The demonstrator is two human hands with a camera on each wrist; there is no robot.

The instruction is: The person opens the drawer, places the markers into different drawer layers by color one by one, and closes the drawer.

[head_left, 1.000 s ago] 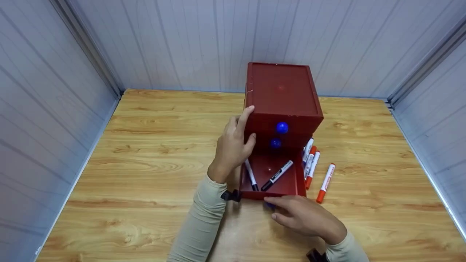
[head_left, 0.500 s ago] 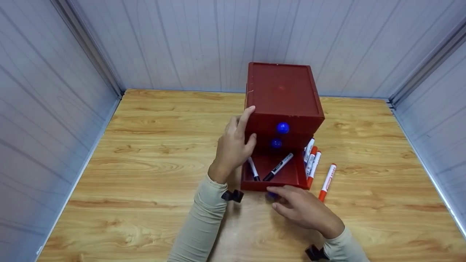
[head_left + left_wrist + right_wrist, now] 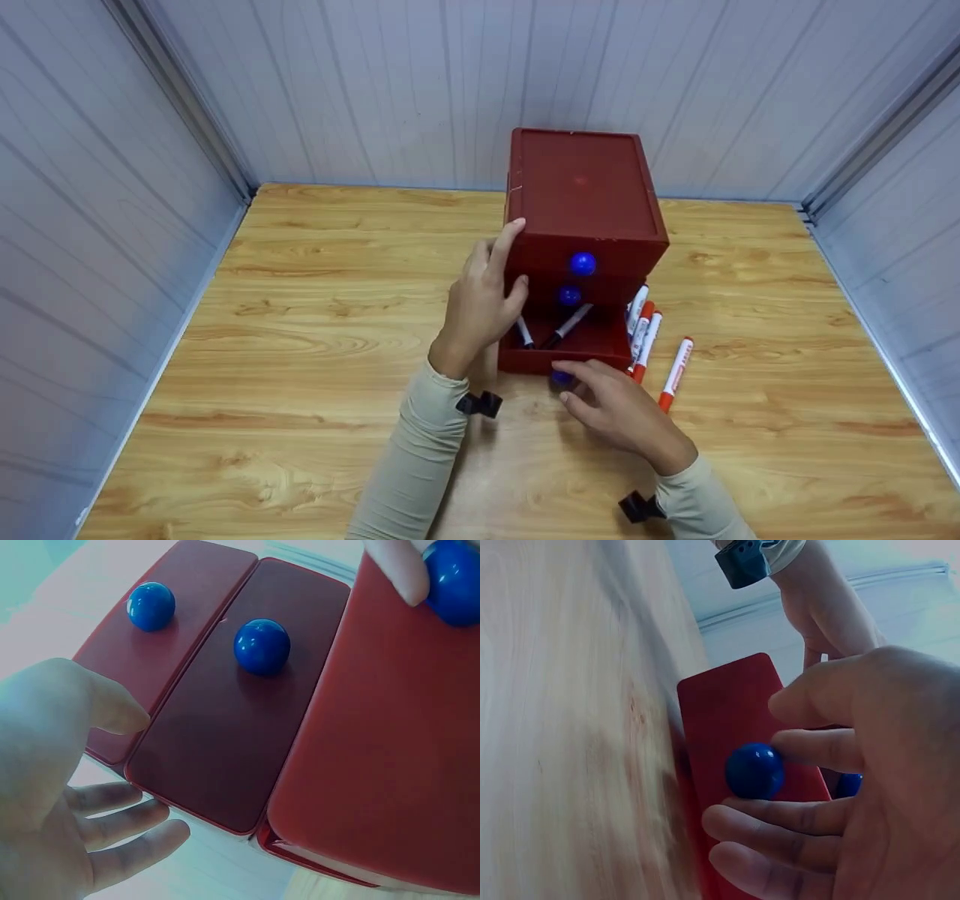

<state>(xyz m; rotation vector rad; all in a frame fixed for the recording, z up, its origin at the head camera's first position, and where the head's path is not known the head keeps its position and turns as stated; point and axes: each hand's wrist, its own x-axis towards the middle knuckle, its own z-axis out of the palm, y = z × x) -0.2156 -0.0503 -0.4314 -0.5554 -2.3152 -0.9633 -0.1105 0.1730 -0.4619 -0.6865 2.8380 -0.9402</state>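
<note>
Above roomy tabletop (image 3: 337,300), left hand (image 3: 480,300) touches cabinet (image 3: 581,184) edge, right hand (image 3: 619,409) drawer (image 3: 527,363); fingers apart.

From my end this looks like a small panelled booth (image 3: 675,82), more lab bay than home: pale back wall (image 3: 420,90) at twelve o'clock, left wall (image 3: 90,225) at nine, right wall (image 3: 911,225) at three, metal corner strips (image 3: 180,105) at ten and two, all around a wood-grain tabletop (image 3: 337,300).

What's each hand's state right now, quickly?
Left hand: open, resting against the red cabinet.
Right hand: open, fingers at the lowest blue knob.
</note>
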